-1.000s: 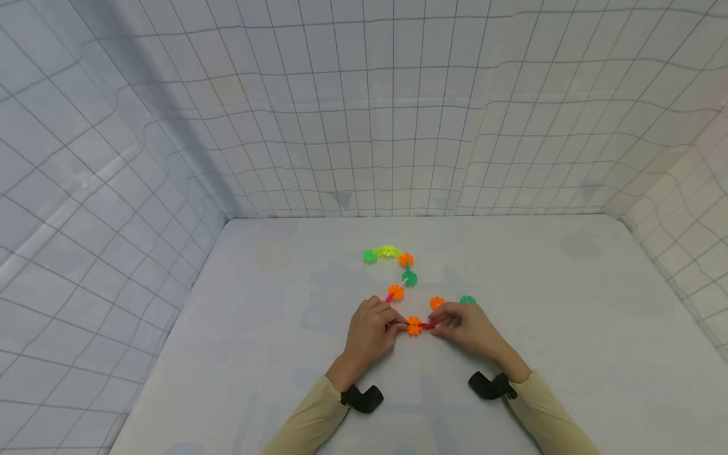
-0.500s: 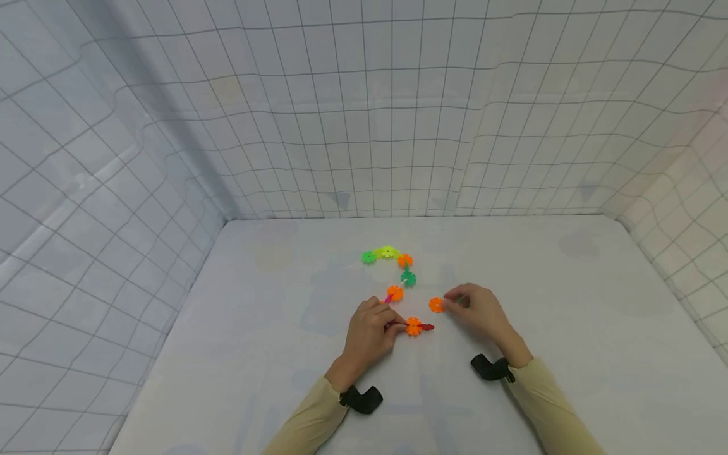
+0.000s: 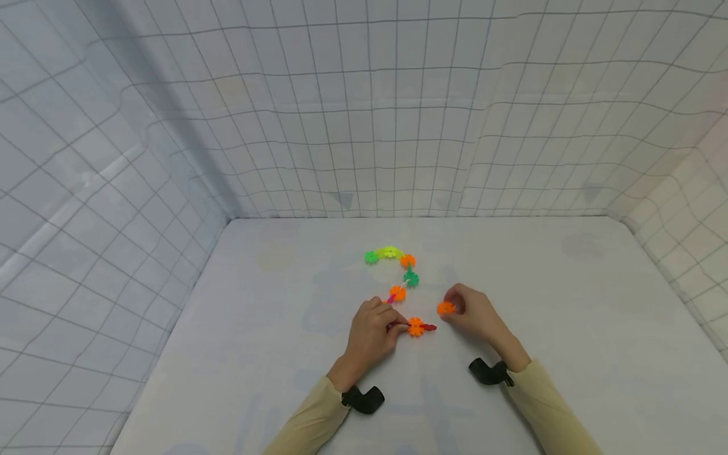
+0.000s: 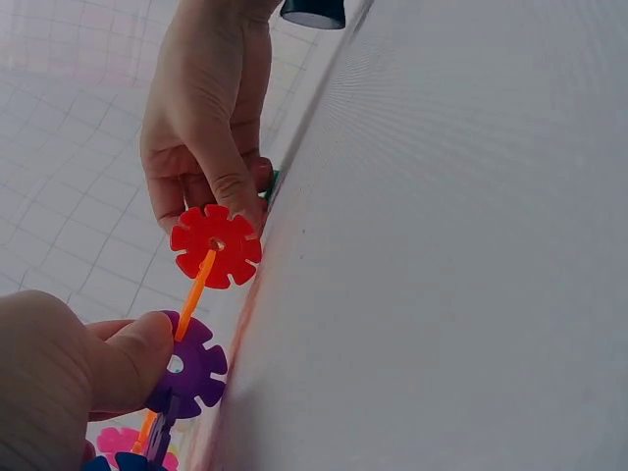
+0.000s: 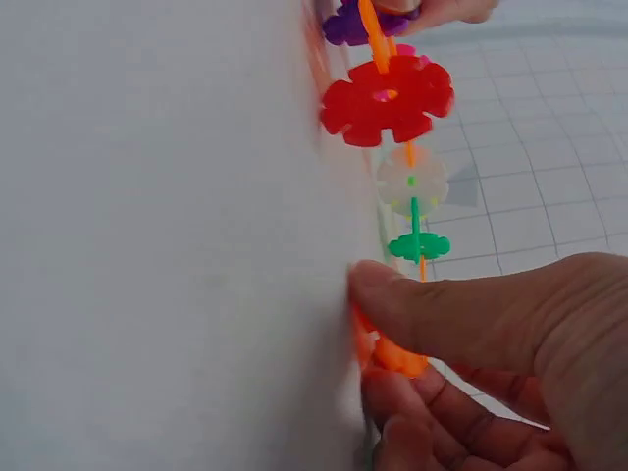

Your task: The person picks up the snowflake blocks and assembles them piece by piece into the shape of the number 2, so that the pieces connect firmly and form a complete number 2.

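Note:
My left hand [image 3: 372,328] pinches a purple notched snowflake disc [image 4: 204,363] in a linked chain. An orange disc [image 3: 416,326] slots into the purple one, and a red disc [image 4: 235,260] forms the chain's end on the right. To the right, apart from the chain, my right hand [image 3: 474,313] pinches a loose orange disc [image 5: 402,358] between thumb and fingers, low at the table. Part of the chain near the left fingers is hidden. Behind the right fingers, a green piece [image 4: 274,180] peeks out in the left wrist view.
The chain curves away over the white table [image 3: 284,379] through an orange disc [image 3: 398,293], a green disc [image 3: 411,279], and yellow discs [image 3: 390,252] to a light green disc [image 3: 371,257]. Gridded fabric walls [image 3: 398,126] enclose the table behind and at both sides.
My right hand has left the red disc, moved slightly back and right, and picked up the loose orange disc, now tilted. The left hand keeps its hold on the chain.

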### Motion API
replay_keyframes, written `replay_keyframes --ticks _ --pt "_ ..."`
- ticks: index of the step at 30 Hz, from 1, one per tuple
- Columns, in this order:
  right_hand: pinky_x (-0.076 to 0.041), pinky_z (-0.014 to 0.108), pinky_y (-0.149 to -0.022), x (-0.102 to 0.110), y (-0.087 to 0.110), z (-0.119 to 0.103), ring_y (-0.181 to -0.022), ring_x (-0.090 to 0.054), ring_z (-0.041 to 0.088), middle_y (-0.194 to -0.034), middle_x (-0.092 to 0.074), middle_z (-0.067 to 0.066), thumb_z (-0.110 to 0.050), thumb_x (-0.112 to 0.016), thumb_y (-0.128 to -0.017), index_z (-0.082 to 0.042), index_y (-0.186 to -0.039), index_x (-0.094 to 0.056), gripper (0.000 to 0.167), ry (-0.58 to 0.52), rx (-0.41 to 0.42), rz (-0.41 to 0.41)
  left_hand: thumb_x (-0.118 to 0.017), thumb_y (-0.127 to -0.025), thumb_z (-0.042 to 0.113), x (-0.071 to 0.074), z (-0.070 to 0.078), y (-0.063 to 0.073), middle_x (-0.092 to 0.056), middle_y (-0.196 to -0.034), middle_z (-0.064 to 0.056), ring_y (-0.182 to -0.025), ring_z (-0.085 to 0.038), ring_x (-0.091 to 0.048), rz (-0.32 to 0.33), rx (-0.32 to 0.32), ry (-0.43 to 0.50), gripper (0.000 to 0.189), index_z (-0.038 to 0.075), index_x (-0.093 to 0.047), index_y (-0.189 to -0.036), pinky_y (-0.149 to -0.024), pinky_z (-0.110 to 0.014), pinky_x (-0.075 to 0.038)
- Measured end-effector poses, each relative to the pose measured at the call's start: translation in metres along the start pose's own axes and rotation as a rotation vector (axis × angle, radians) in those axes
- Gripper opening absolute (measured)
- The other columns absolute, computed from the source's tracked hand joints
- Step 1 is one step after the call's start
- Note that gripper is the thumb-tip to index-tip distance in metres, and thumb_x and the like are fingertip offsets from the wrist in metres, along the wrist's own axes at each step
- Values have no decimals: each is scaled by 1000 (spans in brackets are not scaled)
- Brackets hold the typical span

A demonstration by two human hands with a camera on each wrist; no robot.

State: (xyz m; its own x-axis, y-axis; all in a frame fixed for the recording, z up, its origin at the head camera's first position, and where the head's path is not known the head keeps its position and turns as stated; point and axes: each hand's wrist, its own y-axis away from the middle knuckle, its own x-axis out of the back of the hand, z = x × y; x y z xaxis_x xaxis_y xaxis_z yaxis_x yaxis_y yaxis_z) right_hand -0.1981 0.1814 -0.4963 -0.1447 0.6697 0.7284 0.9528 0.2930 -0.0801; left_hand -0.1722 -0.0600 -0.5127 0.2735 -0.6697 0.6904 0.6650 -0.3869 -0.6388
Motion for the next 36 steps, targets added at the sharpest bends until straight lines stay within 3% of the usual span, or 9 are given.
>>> replay_keyframes --ticks 5,10,14,27,36 --pt "-48 27 -60 -1 13 7 -65 -56 13 -76 -59 -4 -6 -73 -82 -8 -97 -61 19 -121 38 18 -83 -74 16 -1 -1 1 -61 -68 8 -66 -11 -42 -10 10 -4 10 16 -72 -74 -61 -25 -34" --pt "-53 33 -59 3 23 12 -64 -62 21 -78 -64 7 -10 -68 -88 0 -102 -60 19 -441 -75 -125 -83 -73 16 0 -1 0 -61 -67 8 -65 -11 -42 -2 7 -6 11 16 -72 -73 -61 -25 -34" --pt "-55 36 -62 4 24 13 -68 -64 28 -81 -66 15 -16 -68 -89 6 -104 -58 28 -597 -147 -215 -83 -73 17 1 -1 -1 -61 -67 8 -65 -12 -42 7 2 -9 11 16 -72 -73 -60 -25 -35" --pt "-55 33 -65 -1 26 7 -68 -65 27 -84 -67 17 -10 -66 -90 10 -105 -58 26 -636 -171 -248 -83 -74 16 0 -1 -1 -62 -67 8 -65 -11 -42 -8 10 -5 10 15 -73 -73 -60 -25 -34" --pt "-55 32 -64 -7 23 7 -66 -65 25 -80 -67 15 -9 -68 -87 9 -101 -60 24 -644 -191 -216 -81 -76 16 0 0 -1 -61 -67 7 -65 -12 -43 -19 18 4 10 15 -72 -73 -61 -26 -35"
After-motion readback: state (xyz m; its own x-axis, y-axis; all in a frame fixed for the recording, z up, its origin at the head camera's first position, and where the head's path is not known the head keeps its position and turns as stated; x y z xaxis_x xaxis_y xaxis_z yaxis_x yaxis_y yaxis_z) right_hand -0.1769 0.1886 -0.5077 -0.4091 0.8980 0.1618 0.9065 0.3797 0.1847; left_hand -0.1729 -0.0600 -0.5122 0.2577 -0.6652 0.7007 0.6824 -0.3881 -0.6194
